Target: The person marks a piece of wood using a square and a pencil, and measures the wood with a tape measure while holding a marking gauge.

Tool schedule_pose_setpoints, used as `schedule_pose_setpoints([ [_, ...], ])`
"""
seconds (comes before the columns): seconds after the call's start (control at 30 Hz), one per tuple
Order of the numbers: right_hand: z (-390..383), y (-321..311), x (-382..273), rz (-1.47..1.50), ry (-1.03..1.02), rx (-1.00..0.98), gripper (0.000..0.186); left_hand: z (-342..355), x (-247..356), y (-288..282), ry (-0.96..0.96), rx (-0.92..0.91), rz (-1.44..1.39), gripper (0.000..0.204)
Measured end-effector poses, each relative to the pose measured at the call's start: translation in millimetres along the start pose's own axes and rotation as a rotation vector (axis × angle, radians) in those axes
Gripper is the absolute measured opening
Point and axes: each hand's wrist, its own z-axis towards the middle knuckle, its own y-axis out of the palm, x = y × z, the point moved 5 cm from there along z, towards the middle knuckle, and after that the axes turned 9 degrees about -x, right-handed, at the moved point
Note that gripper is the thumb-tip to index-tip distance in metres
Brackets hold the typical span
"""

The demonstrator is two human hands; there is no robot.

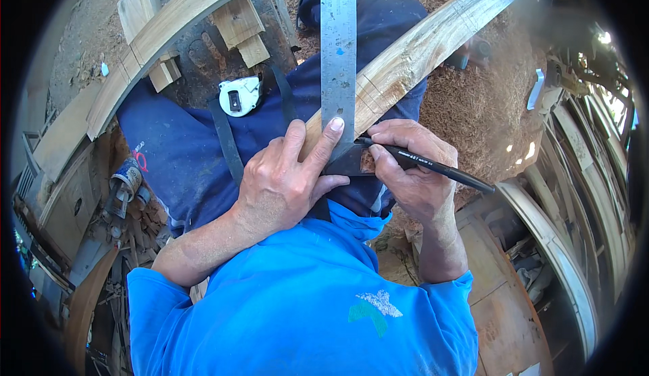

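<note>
A curved wooden piece (439, 52) lies across my lap, rising to the upper right with several pencil-like lines marked on it. Over its near end stands a try square (338, 58), its wide steel blade pointing away from me and its dark stock beside the wood's edge. My left hand (284, 173) grips the square near the stock, with the index finger pressed on the blade and the thumb at the stock. My right hand (419, 163) pinches a black pen (449, 170), its tip side close to the blade's right edge. The tip itself is hidden by the fingers.
A white tape measure (239, 96) rests by my left thigh, near a dark strap. Another curved wooden piece (159, 31) arches at upper left over wood blocks (240, 21). Wood shavings (493, 119) cover the ground at right. Long curved planks (588, 133) lean beyond them.
</note>
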Motion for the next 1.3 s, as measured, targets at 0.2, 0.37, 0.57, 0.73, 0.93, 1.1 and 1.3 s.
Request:
schedule_pose_setpoints([
  [0.2, -1.3, 0.0, 1.2, 0.031, 0.027, -0.002, 0.014, -0.3, -0.1, -1.2, -0.003, -0.002, 0.002, 0.098],
  [0.37, -1.1, 0.6, 0.5, 0.029, 0.025, -0.016, 0.014, 0.0, -0.7, -0.9, 0.001, 0.009, -0.008, 0.096],
  [0.57, 0.7, 1.8, -0.7, -0.005, 0.008, -0.033, 0.015, -0.4, -0.4, -1.1, -0.003, 0.004, 0.006, 0.095],
  [0.73, 0.3, 2.6, -0.7, -0.023, -0.014, -0.024, 0.014, -0.6, 0.4, 0.0, -0.021, -0.008, 0.014, 0.094],
  [0.93, 1.3, 3.6, -5.7, -0.098, -0.018, -0.047, 0.014, -1.1, -1.2, 1.4, -0.006, 0.024, 0.019, 0.093],
  [1.1, 1.9, 2.7, -4.4, -0.08, -0.029, -0.061, 0.015, 0.3, -1.6, 0.8, -0.004, 0.014, 0.022, 0.093],
  [1.3, 3.0, 4.2, -5.3, -0.076, -0.031, -0.065, 0.015, -0.3, -3.0, 0.6, 0.002, 0.022, 0.031, 0.092],
])
